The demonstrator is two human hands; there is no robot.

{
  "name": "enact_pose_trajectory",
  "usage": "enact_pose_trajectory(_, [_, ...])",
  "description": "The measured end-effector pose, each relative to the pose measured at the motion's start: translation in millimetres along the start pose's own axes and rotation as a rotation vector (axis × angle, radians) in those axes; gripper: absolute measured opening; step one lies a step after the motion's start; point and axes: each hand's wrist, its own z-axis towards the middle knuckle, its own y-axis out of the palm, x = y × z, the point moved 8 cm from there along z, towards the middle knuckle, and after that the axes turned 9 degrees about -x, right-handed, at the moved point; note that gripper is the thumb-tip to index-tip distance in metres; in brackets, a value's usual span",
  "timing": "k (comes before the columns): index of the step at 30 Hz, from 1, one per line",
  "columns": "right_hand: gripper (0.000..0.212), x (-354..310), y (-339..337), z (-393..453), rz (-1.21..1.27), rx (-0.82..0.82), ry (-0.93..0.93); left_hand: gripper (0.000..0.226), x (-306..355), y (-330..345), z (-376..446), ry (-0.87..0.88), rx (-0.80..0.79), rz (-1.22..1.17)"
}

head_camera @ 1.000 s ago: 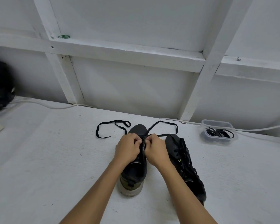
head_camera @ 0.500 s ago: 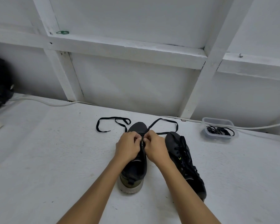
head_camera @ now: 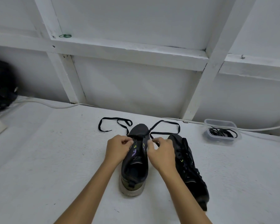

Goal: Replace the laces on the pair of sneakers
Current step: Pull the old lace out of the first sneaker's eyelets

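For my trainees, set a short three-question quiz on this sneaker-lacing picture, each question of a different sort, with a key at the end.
1. True or false: the sneaker on the right is already laced.
2. Where do the spare black laces lie? A) in the clear plastic tub B) inside a sneaker C) on the wall ledge
3. Fill in: the right hand pinches the loose black ____ near the toe of the sneaker in the middle, and the left hand works at its front eyelets.

Key: 1 true; 2 A; 3 lace.
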Motion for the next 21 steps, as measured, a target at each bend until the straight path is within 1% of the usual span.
enact_pose_trajectory(2, [0.039, -4.7, 8.1, -7.0, 0.038, -0.069, -0.010, 0.019, 3.2, 1.1, 1.5, 0.033, -0.010, 0.011])
enact_pose_trajectory(4, [0.035, -9.9, 20.2, -12.7, 0.100, -0.180, -0.016, 0.024, 5.9, 0.7, 4.3, 0.057, -0.017, 0.009])
enact_pose_trajectory(5, [0.037, -12.4, 25.7, -14.7, 0.115, -0.228, -0.017, 0.025, 7.7, 0.6, 6.3, 0.071, -0.024, 0.011])
enact_pose_trajectory(6, [0.044, -13.7, 30.7, -16.1, 0.105, -0.262, -0.014, 0.024, 10.3, 0.3, 8.2, 0.088, -0.031, 0.019])
enact_pose_trajectory(8, [0.066, -12.7, 36.1, -16.7, 0.083, -0.282, 0.002, 0.019, 17.2, -1.4, 12.3, 0.141, -0.036, 0.060])
enact_pose_trajectory(9, [0.071, -11.8, 36.5, -16.7, 0.082, -0.277, 0.007, 0.015, 21.0, -2.1, 13.9, 0.182, -0.036, 0.102])
enact_pose_trajectory(10, [0.072, -10.9, 36.0, -16.3, 0.087, -0.269, 0.009, 0.012, 25.4, -1.5, 15.0, 0.227, -0.046, 0.164])
enact_pose_trajectory(12, [0.067, -9.3, 35.4, -14.8, 0.093, -0.269, 0.001, 0.010, 31.4, 3.7, 15.2, 0.294, -0.102, 0.310])
enact_pose_trajectory(16, [0.037, -9.8, 36.4, -11.0, 0.089, -0.272, -0.006, 0.010, 37.8, 11.9, 19.9, 0.335, -0.223, 0.478])
enact_pose_trajectory(17, [0.033, -10.8, 37.4, -10.8, 0.082, -0.270, -0.007, 0.011, 41.2, 11.2, 22.7, 0.334, -0.235, 0.506])
enact_pose_trajectory(19, [0.031, -12.6, 40.2, -11.3, 0.076, -0.270, -0.010, 0.014, 48.7, 8.2, 28.1, 0.340, -0.242, 0.556])
enact_pose_trajectory(21, [0.030, -14.2, 42.7, -12.1, 0.091, -0.271, -0.009, 0.015, 50.2, 6.2, 31.4, 0.328, -0.245, 0.543])
